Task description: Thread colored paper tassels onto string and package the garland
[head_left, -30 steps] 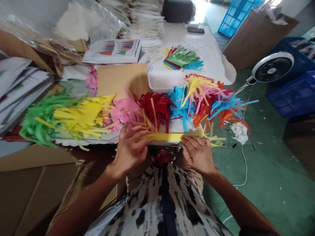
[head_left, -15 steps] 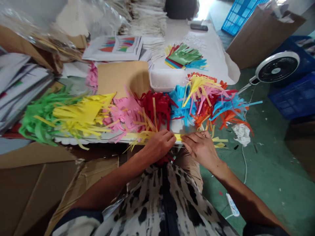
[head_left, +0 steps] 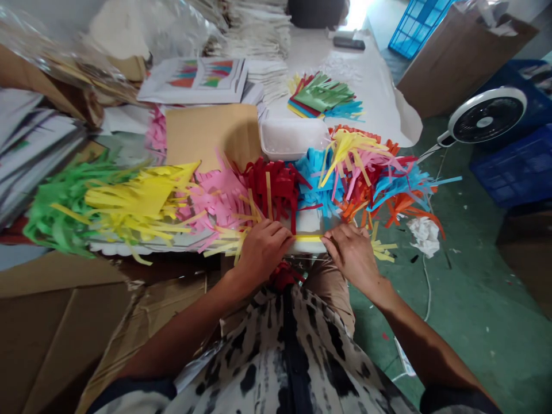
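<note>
I see left hand (head_left: pixel 266 244) and right hand (head_left: pixel 352 252) each gripping the yellow strip (head_left: pixel 307 238), straight between them along the near edge of the table (head_left: pixel 379 92). Just beyond: red fringe (head_left: pixel 272 187), blue fringe (head_left: pixel 317 172) to its right. Farther: white tray (head_left: pixel 294 138); fan (head_left: pixel 485 122) off right.

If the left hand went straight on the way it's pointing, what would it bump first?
The left hand touches the yellow strip; straight on, it would probably meet the red fringe first, though depth is hard to judge.
</note>
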A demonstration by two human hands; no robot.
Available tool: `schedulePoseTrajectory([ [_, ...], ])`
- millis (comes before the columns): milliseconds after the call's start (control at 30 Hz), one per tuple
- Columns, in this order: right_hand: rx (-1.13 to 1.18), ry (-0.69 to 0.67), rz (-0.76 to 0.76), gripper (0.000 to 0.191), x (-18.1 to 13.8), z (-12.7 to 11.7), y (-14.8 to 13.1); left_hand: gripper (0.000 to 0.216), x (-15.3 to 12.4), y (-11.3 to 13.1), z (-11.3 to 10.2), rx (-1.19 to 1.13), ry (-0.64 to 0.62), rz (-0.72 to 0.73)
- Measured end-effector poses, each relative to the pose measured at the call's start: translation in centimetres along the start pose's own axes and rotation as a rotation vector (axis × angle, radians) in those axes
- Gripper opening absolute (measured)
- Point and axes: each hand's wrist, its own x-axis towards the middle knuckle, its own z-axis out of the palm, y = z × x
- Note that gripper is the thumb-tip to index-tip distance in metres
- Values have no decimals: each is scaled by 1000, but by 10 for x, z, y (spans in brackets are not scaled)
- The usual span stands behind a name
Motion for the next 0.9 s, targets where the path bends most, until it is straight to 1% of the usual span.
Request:
schedulePoseTrajectory([
  [100,25,-29,40,29,4,2,1,18,1,-3,-2,14,-22,-93],
  [167,44,-70,67,29,7,2,1,16,2,-3,-2,5,-51,-130],
  [333,36,-166,109,27,13,-1,3,15,6,-2,-4,32,-98,-156],
  [433,-52,-139,90,26,14,-4,-1,11,7,1,-4,99,-89,-160],
  [500,-145,-68,65,24,13,-5,-7,9,7,5,-2,114,-35,-96],
  [567,-185,2,-15,17,10,-3,-15,19,7,10,2,106,9,65],
  [633,-141,57,-129,18,4,0,-19,21,5,12,5,110,10,225],
  [667,-105,82,-171,20,0,1,-18,20,4,12,6,120,-3,264],
  [733,-48,118,-191,22,-9,1,-9,20,-2,6,5,137,-20,262],
  [833,-30,119,-137,27,-25,-5,12,23,-13,-9,0,150,-1,213],
  [900,-51,133,-94,28,-32,-12,20,26,-19,-17,-4,165,35,203],
])
